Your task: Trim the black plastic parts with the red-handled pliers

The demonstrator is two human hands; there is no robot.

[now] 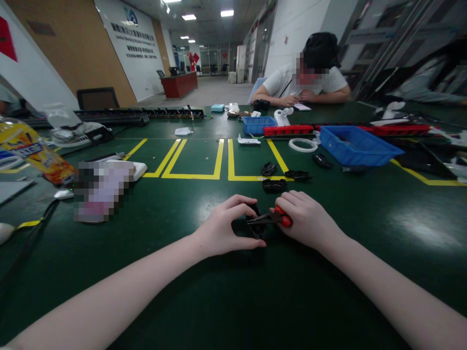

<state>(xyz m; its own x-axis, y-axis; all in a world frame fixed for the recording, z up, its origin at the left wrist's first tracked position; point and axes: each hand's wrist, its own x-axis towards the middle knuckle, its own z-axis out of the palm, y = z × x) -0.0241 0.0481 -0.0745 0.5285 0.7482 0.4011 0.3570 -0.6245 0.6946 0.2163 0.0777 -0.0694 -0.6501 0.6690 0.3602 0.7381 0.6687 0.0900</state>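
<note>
My left hand [228,226] grips a small black plastic part [258,230] between the thumb below and the fingers above. My right hand [306,218] is wrapped round the red handles of a pair of long-nose pliers [268,218]. The jaws point left and reach over the black part; whether they pinch it cannot be made out. Just beyond my hands lie several similar black parts, among them one ribbed piece [274,185], a rounded piece [269,168] and a flatter piece [298,175].
Across the green table [175,301] a person [302,78] leans on their forearms. Two blue bins, a large one [359,146] and a small one [259,125], stand beyond my hands near a white ring [303,145]. At left are a phone [105,189] and a yellow bottle [36,150].
</note>
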